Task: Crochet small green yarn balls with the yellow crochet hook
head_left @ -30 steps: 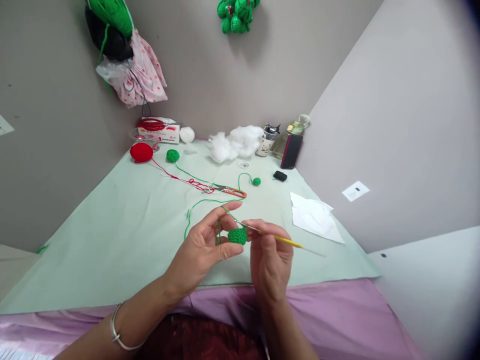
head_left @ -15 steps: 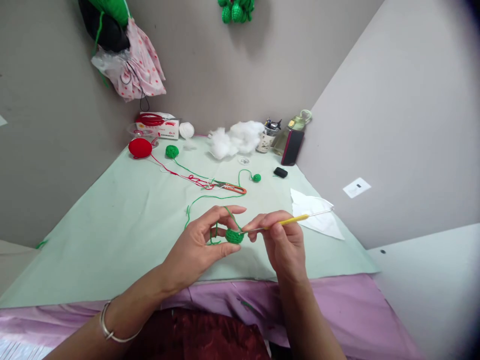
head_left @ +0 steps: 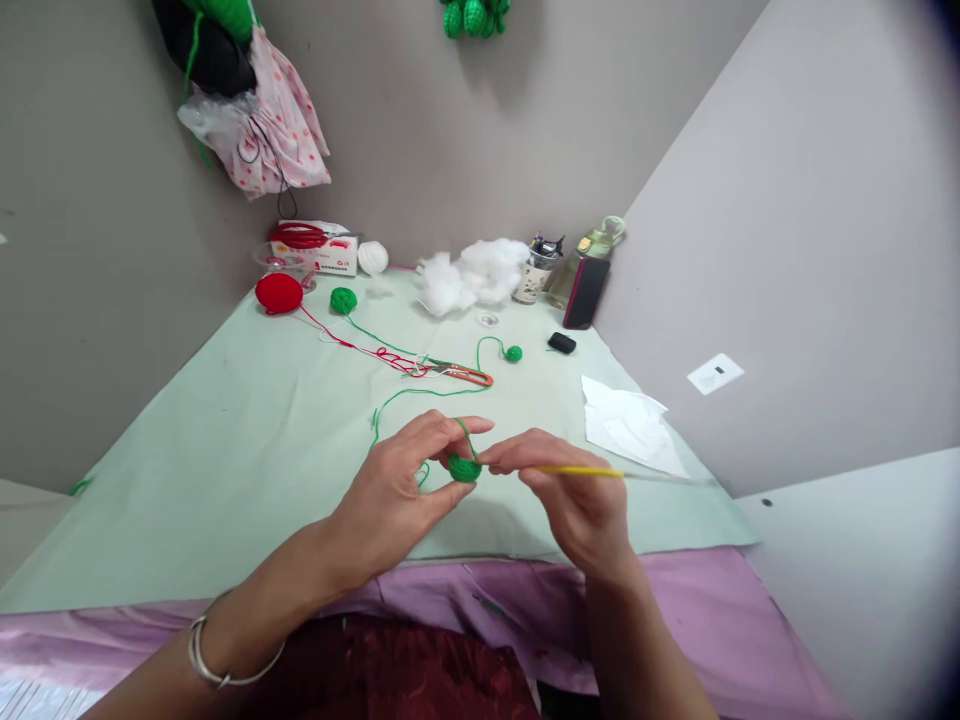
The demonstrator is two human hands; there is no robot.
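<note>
My left hand (head_left: 409, 490) pinches a small green crocheted piece (head_left: 464, 467) between thumb and fingers, with green yarn (head_left: 420, 395) looped over the index finger and trailing across the table. My right hand (head_left: 574, 495) grips a yellow-handled crochet hook (head_left: 592, 472), its tip at the green piece, its handle pointing right. Both hands hover over the near edge of the pale green table (head_left: 247, 470).
Orange-handled scissors (head_left: 465, 376), a small green ball (head_left: 513, 353), a red yarn ball (head_left: 279, 293), a green yarn ball (head_left: 343, 300), white stuffing (head_left: 472, 275), a cup of tools (head_left: 532, 278), a bottle (head_left: 589, 265), a black object (head_left: 561, 344) and white paper (head_left: 626, 425) lie beyond.
My right hand swung the hook's handle up, then back down to level, and shifted right. The left hand kept hold of the green piece, sliding slightly lower.
</note>
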